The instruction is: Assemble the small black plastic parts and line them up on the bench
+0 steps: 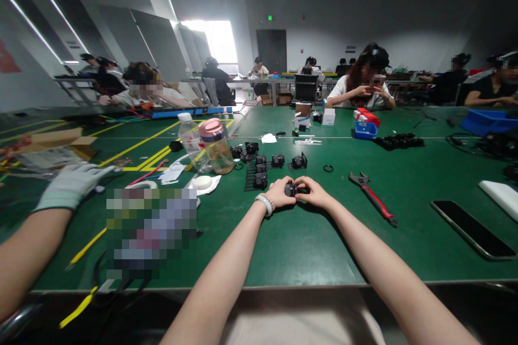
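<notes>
Both of my hands meet over the green table (299, 248), around a small black part (290, 190) whose kind I cannot make out. My left hand (280, 192), with a bracelet at the wrist, grips the part from the left. From the right, my right hand (313, 192) curls its thumb and fingers against the same part. Just beyond my hands lie several similar black parts: a cluster with comb-like strips (259, 175), one single part (278, 160) and another (298, 161). A black ring (328, 168) lies to the right of them.
An adjustable wrench (376, 200) and a phone (471, 229) lie at right. To the left stand a pink-lidded bottle (217, 145) and a clear bottle (189, 137). A co-worker's gloved hand (73, 183) rests at far left. Across the table are a blue bin (366, 130) and seated people.
</notes>
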Motion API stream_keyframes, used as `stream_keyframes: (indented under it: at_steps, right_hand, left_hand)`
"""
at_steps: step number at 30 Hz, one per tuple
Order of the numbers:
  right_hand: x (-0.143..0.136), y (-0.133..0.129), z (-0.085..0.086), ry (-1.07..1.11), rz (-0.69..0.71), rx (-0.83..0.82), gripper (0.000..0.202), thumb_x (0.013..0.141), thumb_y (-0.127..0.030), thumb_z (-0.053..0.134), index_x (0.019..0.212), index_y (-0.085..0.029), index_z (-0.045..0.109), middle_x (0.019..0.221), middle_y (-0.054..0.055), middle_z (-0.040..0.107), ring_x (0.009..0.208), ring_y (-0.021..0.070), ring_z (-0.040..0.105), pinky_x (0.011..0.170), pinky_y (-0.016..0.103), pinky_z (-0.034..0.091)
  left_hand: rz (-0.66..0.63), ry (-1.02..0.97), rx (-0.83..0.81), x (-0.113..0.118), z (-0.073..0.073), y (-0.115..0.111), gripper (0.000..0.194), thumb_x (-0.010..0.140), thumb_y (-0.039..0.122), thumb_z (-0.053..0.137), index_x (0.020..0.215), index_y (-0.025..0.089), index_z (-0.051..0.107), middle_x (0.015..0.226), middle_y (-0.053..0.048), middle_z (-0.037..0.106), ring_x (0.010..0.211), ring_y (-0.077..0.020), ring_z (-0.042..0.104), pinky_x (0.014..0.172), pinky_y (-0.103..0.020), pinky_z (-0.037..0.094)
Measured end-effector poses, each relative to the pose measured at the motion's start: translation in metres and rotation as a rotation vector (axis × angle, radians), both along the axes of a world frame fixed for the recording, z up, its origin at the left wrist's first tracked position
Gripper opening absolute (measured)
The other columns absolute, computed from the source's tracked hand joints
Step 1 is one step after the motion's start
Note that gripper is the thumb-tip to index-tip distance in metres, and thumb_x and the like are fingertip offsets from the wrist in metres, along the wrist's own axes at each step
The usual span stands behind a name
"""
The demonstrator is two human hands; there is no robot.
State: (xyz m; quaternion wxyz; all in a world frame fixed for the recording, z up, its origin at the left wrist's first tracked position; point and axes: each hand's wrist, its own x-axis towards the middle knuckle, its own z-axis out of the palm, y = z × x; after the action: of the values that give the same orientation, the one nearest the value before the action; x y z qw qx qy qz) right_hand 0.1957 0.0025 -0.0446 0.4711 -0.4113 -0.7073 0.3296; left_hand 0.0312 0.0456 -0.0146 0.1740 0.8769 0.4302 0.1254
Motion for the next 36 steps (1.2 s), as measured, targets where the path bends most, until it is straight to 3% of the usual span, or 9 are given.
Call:
stream_keyframes:
  at_steps: [22, 36]
  right_hand:
    - [-0.003, 0.000, 0.000, -0.081, -0.105, 0.018, 0.029, 0.067, -0.022, 0.057, 0.096, -0.020, 0.056, 0.092, 0.002, 0.055, 0.082, 0.0141, 0.054, 0.078, 0.030, 0.042]
    - [-0.002, 0.003, -0.007, -0.090, -0.122, 0.003, 0.026, 0.069, -0.026, 0.056, 0.094, -0.019, 0.058, 0.092, 0.003, 0.058, 0.085, 0.0159, 0.055, 0.080, 0.032, 0.042]
  left_hand:
    - [0.007, 0.009, 0.001, -0.001, 0.006, -0.006, 0.050, 0.052, 0.037, 0.062, 0.098, 0.024, 0.048, 0.090, -0.001, 0.055, 0.087, -0.0221, 0.053, 0.079, -0.033, 0.040]
    - [0.018, -0.034, -0.026, -0.002, -0.005, -0.002, 0.057, 0.051, 0.040, 0.063, 0.103, 0.023, 0.047, 0.094, -0.003, 0.055, 0.088, -0.0227, 0.054, 0.077, -0.033, 0.042]
